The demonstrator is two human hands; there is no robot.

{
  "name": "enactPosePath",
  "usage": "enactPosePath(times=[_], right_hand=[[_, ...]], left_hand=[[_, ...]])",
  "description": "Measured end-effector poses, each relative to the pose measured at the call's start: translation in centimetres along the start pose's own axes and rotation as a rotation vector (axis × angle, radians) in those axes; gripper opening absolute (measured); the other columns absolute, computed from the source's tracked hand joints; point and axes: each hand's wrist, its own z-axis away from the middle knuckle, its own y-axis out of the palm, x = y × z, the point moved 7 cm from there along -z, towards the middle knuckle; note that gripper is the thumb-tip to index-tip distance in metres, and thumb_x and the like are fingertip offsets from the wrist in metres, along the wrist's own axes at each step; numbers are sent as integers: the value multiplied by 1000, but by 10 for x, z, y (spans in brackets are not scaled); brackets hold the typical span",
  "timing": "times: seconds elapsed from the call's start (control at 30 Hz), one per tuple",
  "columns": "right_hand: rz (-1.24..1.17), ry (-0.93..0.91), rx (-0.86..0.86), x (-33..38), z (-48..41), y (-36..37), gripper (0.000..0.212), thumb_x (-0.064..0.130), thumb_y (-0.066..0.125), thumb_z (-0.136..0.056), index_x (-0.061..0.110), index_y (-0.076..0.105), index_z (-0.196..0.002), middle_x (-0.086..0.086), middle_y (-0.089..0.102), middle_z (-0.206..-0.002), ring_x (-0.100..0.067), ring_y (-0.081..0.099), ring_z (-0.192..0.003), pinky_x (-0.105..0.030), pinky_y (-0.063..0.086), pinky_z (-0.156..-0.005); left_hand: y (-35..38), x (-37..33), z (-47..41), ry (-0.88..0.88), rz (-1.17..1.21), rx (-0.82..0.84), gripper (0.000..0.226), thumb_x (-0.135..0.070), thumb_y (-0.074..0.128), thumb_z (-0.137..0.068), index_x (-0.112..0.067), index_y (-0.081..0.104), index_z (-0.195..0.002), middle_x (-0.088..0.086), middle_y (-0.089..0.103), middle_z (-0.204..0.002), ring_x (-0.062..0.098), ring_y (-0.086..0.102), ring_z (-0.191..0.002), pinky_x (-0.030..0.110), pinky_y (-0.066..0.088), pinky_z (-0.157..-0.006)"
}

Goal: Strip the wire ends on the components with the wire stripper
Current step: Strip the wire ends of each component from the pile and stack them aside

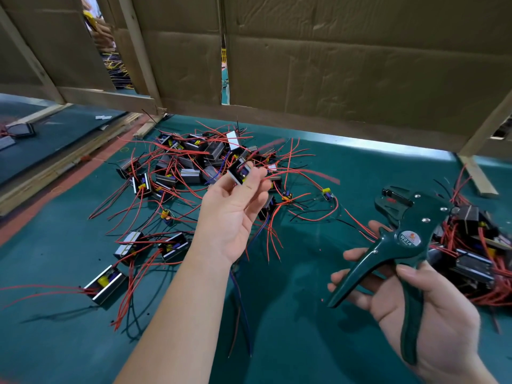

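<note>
left hand (235, 214) pinching component (240, 171) | right hand (424, 306) gripping green wire stripper (407, 245) | tangled pile (188, 162) far-left | cardboard wall (332, 56) far

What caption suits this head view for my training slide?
Left hand lifts a small black wired component; right hand holds the dark green wire stripper.

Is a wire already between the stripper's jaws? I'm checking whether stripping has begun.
No: the wire stripper in the right hand has nothing in its jaws, while the left hand holds the component apart.
</note>
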Motion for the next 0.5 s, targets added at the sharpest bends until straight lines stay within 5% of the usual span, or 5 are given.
enactPosePath(times=[0.2,0.4,0.5], right_hand=[[2,2,2,0,-1,-2,97,31,88,-39,8,56,-128,-31,63,-94,-51,62,-74,-58,54,-64],[-2,-8,5,-2,-1,-3,95,31,87,-42,8,55,-128,-32,62,-95,-51,62,-75,-61,53,-68],[-2,-7,7,-1,-1,-3,95,31,87,-42,8,55,-128,-31,62,-94,-51,62,-75,-60,53,-67]], left_hand=[[7,2,2,-39,66,110,16,2,46,-95,-1,61,-101,11,73,-98,18,72,-85,21,57,-66],[14,4,3,-10,45,162,25,-13,52,-94,-19,69,-77,13,71,-105,19,71,-92,26,57,-69],[15,4,3,19,10,170,5,-24,61,-79,-19,62,-80,9,72,-104,19,72,-86,25,58,-66]])
